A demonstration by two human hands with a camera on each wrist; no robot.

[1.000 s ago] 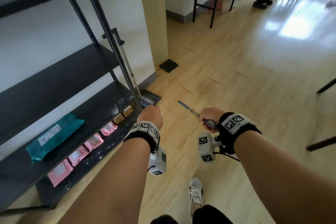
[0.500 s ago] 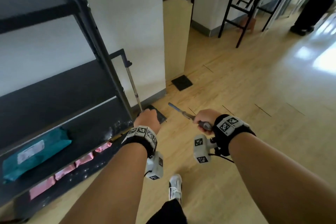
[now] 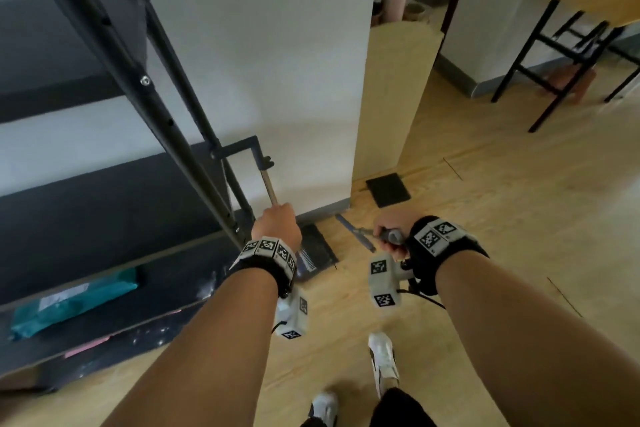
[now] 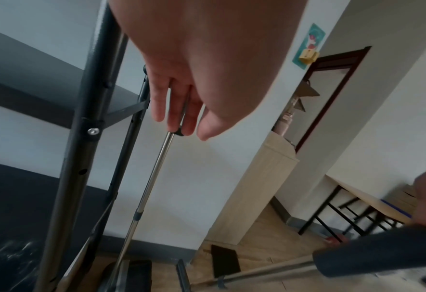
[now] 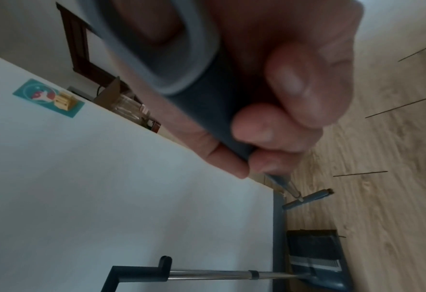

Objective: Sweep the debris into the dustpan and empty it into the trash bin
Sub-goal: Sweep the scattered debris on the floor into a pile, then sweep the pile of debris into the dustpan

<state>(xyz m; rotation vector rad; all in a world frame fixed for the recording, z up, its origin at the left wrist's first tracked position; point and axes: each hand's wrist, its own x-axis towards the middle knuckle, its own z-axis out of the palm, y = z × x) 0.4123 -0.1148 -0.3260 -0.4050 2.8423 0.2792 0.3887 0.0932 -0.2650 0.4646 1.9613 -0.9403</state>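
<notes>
A dark dustpan (image 3: 317, 250) sits on the wood floor by the wall, its long steel pole (image 3: 266, 180) leaning up against the black shelf frame. My left hand (image 3: 277, 224) hovers at that pole with fingers (image 4: 179, 114) straight and relaxed. In the right wrist view the pole (image 5: 206, 275) is bare, with no hand around it. My right hand (image 3: 384, 234) grips the broom's grey handle (image 5: 214, 110). The broom's blue head (image 3: 353, 232) rests low by the baseboard, just right of the dustpan (image 5: 314, 262). I see no debris or bin.
A black metal shelf (image 3: 121, 45) fills the left, with a teal package (image 3: 72, 302) on a lower board. A beige panel (image 3: 394, 97) and a black mat (image 3: 388, 189) lie ahead. A table with black legs (image 3: 588, 0) stands at the right. My white shoes (image 3: 382, 360) are below.
I have stepped closer to the wall and the view has tilted up. My left hand has come up beside the dustpan's pole. The right hand keeps hold of the broom.
</notes>
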